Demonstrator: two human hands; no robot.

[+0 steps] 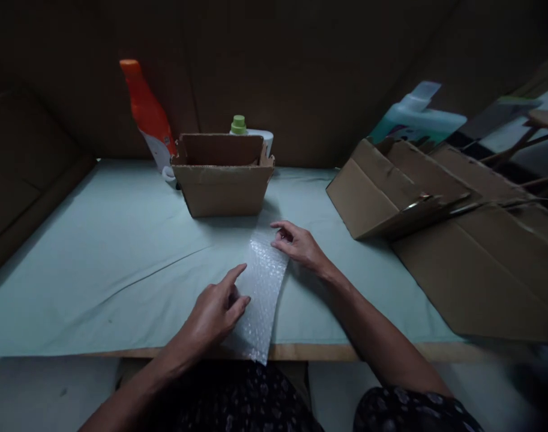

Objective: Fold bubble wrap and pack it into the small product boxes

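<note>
A strip of bubble wrap (265,291) lies on the cloth-covered table, its near end reaching over the front edge. My left hand (218,305) is at the strip's left side, thumb and forefinger apart, with nothing between them. At the upper right corner of the wrap is my right hand (298,245), thumb and forefinger curved with a gap between the tips. Whether its fingertips touch the wrap I cannot tell. Just beyond both hands stands an open cardboard box (226,191); most of its inside is hidden.
An orange and white bottle (150,114) stands behind the box at left, and a green-capped bottle (239,125) is partly hidden behind it. More open cardboard boxes (368,192) lie to the right, with a teal bottle (418,120) behind them. Dark cardboard (21,174) borders the left.
</note>
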